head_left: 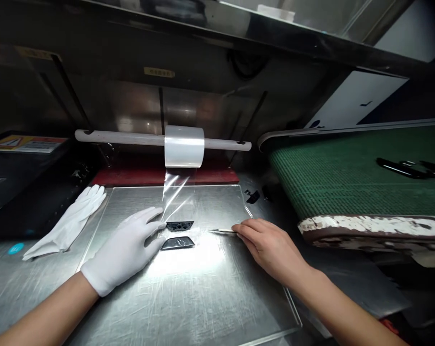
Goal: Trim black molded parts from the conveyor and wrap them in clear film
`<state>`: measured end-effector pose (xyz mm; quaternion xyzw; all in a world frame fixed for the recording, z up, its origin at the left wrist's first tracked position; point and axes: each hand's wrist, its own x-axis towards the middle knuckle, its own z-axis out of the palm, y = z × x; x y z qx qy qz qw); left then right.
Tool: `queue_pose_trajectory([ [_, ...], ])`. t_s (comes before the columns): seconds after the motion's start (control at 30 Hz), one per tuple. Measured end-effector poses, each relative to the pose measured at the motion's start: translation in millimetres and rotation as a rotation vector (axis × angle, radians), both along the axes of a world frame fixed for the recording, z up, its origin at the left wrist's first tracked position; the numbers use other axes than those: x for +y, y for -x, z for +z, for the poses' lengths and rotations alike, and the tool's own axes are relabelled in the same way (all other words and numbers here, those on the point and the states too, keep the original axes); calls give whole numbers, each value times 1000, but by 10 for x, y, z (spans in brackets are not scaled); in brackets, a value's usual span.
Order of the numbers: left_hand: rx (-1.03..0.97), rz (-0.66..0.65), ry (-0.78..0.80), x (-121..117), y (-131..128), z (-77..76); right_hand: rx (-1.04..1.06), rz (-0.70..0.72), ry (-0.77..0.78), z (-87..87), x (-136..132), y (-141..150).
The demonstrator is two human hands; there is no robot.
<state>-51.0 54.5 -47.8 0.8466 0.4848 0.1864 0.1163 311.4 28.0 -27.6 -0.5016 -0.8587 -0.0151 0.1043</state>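
Observation:
My left hand (126, 250) wears a white glove and lies flat on the metal plate (188, 298), its fingertips touching two small black plastic parts (179, 234). A clear film strip (174, 194) runs down from the roll (184, 146) on the white bar to those parts. My bare right hand (270, 245) rests on the plate at the right, fingers pinched on a thin metal blade-like tool (222, 231) that points left toward the parts.
A spare white glove (69, 223) lies at the plate's left. A green conveyor belt (347, 178) at the right carries dark parts (412, 168). Small black pieces (252, 196) sit beyond the plate's far right corner. A metal hood hangs overhead.

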Motion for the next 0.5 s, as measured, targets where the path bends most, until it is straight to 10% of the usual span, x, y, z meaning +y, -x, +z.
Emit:
queue_pose_trajectory([
  [0.3,144,-194,-71,-77,-210,232,92,-432,-303,-611,-694,-947],
  [0.5,438,-225,-123,-180,-645,279,224,-370,-240,-561,-591,-645],
])
